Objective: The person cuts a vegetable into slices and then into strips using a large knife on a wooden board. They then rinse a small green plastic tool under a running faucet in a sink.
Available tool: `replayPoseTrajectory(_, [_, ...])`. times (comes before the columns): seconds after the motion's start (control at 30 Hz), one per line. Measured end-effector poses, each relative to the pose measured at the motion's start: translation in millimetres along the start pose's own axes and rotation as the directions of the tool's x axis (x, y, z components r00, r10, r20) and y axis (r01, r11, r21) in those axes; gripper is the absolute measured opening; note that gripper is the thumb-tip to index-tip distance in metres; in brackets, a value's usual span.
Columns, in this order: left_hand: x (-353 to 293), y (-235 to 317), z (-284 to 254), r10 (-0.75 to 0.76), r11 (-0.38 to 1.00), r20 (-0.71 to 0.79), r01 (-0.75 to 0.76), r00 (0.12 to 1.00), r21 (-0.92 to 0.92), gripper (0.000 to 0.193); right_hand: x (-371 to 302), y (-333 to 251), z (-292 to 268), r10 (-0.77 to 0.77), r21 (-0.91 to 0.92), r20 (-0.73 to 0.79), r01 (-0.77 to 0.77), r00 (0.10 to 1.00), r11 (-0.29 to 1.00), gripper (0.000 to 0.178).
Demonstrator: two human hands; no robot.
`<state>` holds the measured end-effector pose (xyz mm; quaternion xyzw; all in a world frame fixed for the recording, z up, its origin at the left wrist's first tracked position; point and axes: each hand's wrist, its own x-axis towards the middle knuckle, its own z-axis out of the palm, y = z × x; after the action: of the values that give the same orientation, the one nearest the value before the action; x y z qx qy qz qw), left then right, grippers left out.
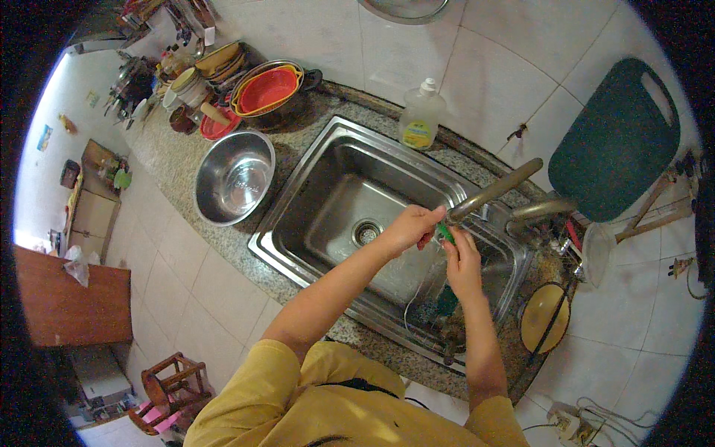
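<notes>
Over the right part of the steel sink (328,141), both hands meet just below the tip of the faucet (499,190). My left hand (414,229) is closed, with thumb and fingers pinched at the upper end of a small, narrow green thing (446,233). The fingers of my right hand (464,262) close round its lower end. Its kind is too small and too covered to make out. Beneath my right hand a see-through curved rim and a dark green thing (447,301) show in the sink, partly hidden by my forearm.
A steel bowl (235,179) stands on the counter left of the sink. Behind it are a red basket (269,90) and jars. A clear soap bottle (421,115) stands at the back edge. On the right are a green cutting board (617,140) and a yellow round dish (544,318).
</notes>
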<state>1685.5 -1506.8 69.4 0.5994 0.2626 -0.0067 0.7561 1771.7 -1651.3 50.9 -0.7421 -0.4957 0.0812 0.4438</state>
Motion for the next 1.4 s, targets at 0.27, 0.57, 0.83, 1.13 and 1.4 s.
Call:
replayPoseTrajectory(0.27, [-16,-18,5,0.331,0.940,-0.333,-0.340,0.883,0.035,0.015,3,-20,-13,0.394,0.483,0.308,-0.499,0.866,0.719,0.023])
replayPoseTrajectory(0.57, [-27,-18,7,0.272,0.943,-0.202,-0.302,0.941,-0.138,0.018,13,-39,-25,0.511,0.410,0.375,-0.633,0.773,0.656,0.023])
replayPoseTrajectory(0.83, [-18,-3,19,0.626,0.638,-0.179,-0.366,0.759,0.678,0.016,12,-42,-27,0.356,0.062,0.200,-0.374,0.913,0.925,0.023])
replayPoseTrajectory(1.13, [-10,0,33,0.202,0.979,-0.304,-0.198,0.931,0.043,0.009,9,-37,-25,0.336,-0.086,0.071,-0.329,0.939,0.940,0.025])
replayPoseTrajectory(1.4, [-14,-12,45,-0.048,0.882,-0.316,-0.108,0.948,-0.459,0.007,3,-31,-16,0.308,-0.083,0.049,-0.304,0.950,0.949,0.027])
